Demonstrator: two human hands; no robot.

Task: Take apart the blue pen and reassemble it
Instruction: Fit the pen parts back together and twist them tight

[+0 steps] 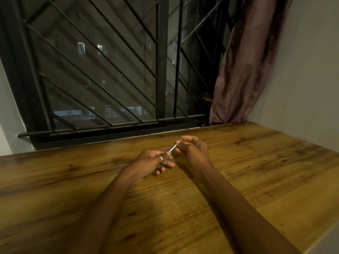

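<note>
The slim blue-and-silver pen (171, 149) was held between both hands, just above the brown wood-grain table (238, 171). The left hand (154, 161) curled its fingers round the blue barrel end. The right hand (192, 149) pinched the silver end, and a thin metal rod (181, 139) poked out beyond its fingertips. The pen's long axis ran from the left fingers up and away to the right fingers, so any pull would probably follow that line. Neither hand was nearer. No writing was legible.

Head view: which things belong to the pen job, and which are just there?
In the job: blue pen, left hand gripping its barrel, right hand pinching its thin end.
Just there: wooden table, curtain, window grille.
</note>
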